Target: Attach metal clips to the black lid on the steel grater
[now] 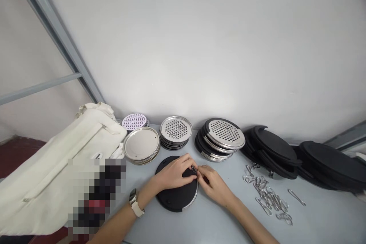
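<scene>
My left hand [174, 172] lies over a round black disc [174, 198] with a metal rim, and its fingers reach the disc's far right part. My right hand [214, 185] comes in from the lower right. Its fingertips pinch a small dark piece [194, 170] at the disc's edge, right where they meet the left fingers. The piece is too small to identify, and the hands hide much of it. A wristwatch [133, 200] with a pale strap sits on my left wrist.
Stacks of perforated metal discs [175, 131] and stacks of black round discs [271, 150] stand along the wall. A heap of metal wire clips [267, 196] lies to the right. A white fabric bag [57, 164] and a pixelated patch cover the left side.
</scene>
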### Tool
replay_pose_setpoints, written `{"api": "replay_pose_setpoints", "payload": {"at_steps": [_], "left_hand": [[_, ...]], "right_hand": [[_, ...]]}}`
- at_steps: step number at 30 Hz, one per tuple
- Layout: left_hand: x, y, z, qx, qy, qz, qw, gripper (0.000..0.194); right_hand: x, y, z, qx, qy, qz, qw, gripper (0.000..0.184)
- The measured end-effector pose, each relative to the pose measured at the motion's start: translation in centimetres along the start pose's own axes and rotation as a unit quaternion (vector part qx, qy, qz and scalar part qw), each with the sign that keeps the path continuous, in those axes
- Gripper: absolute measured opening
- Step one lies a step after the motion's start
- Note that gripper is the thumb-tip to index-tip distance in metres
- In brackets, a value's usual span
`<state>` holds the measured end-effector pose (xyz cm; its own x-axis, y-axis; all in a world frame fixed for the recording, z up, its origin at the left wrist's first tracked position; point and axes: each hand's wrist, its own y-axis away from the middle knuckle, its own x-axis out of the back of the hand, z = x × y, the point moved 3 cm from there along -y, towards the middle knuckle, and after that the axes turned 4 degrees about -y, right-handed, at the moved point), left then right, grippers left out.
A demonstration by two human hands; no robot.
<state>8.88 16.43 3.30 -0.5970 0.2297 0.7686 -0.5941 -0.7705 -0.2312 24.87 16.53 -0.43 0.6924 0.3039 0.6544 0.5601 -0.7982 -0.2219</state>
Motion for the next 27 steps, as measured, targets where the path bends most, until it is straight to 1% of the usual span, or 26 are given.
{"api": "replay_pose_setpoints", "payload": {"at_steps": [3, 7, 14, 22, 27], "left_hand": [[0.01, 0.0, 0.16, -0.002, -0.026, -0.004, 1.0, 0.016], [0.03, -0.12, 0.52, -0.026, -0.07, 0.009, 0.997, 0.016], [-0.57, -0.13, 0.56, -0.056, -0.153, 0.002, 0.987, 0.01], [-0.72, -0.13, 0.51, -0.07, -0.178, -0.012, 0.981, 0.012], [-0.68, -0.06, 0.34, -0.067, -0.135, -0.001, 0.989, 0.012]], "right_hand": [[-0.02, -0.03, 0.08, 0.005, -0.001, 0.0, 1.0, 0.025], [-0.02, -0.11, 0.13, 0.004, 0.009, 0.002, 1.0, 0.026], [0.07, -0.1, -0.03, 0.002, 0.018, -0.005, 1.0, 0.025], [0.08, -0.11, 0.06, -0.003, 0.019, -0.01, 1.0, 0.025], [0.1, -0.17, 0.08, 0.003, 0.012, -0.012, 1.0, 0.025]]}}
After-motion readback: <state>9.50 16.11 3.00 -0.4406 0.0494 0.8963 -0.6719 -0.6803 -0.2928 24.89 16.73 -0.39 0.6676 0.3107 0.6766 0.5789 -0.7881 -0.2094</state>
